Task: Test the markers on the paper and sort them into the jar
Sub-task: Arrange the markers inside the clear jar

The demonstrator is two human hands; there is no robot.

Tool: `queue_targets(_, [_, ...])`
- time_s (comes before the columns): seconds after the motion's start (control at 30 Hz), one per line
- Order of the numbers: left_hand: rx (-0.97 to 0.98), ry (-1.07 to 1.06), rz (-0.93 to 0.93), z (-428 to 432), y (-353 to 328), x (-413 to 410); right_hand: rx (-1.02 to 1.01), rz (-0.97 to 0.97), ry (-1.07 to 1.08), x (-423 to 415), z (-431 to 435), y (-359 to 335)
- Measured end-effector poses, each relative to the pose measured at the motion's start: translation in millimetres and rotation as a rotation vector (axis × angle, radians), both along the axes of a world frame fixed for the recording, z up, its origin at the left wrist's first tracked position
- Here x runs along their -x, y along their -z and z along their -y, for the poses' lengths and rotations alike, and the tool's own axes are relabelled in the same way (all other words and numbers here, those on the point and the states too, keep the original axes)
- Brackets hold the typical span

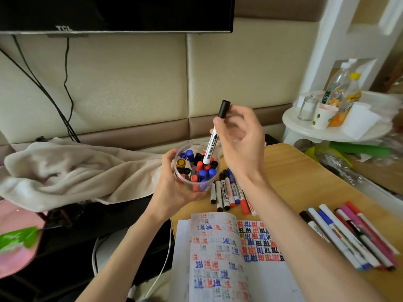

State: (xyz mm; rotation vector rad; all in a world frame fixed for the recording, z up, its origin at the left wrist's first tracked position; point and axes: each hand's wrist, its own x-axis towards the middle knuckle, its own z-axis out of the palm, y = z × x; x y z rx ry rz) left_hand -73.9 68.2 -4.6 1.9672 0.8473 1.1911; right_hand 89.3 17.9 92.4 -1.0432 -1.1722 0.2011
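The wooden table (305,171) fills the lower right of your view, and a beige towel (76,171) lies heaped on the dark surface to its left. The open paper (218,258) sits at the table's near edge under your forearms, covered with rows of red, blue and black test marks. Your left hand (172,184) holds the clear jar (193,144) up over the table's far left corner, the grip wrapped around its wall. The jar is crowded with red, blue and black markers standing on end. A fan of thin pens (349,234) lies at the right, and a row of thicker markers (229,192) lies just beside the jar. Your right hand (242,144) pinches the black-capped marker (211,144) near its cap, its lower end inside the jar's mouth among the others.
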Motion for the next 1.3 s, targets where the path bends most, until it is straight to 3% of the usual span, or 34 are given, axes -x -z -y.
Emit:
queue_targets(0.17, [-0.139, 0.022, -0.046, 2, 1, 6, -0.066, 0.048, -0.072, 3, 14, -2])
queue_targets(0.3, [-0.159, 0.01, -0.045, 5, -1, 3, -0.002, 0.151, -0.105, 13, 21, 4])
queue_targets(0.47, [-0.154, 0.011, -0.03, 7, -2, 4, 0.136, 0.307, -0.045, 15, 20, 20])
queue_targets(0.7, [-0.14, 0.01, 0.041, 19, -12, 2, 0.154, 0.389, -0.005, 17, 17, 27])
queue_targets(1.1, [-0.144, 0.013, 0.033, 21, -14, 4, 0.025, 0.691, 0.213, 15, 15, 26])
queue_targets(1.3, [-0.144, 0.022, 0.028, 21, -15, 1, 0.041, 0.53, 0.238, 14, 13, 19])
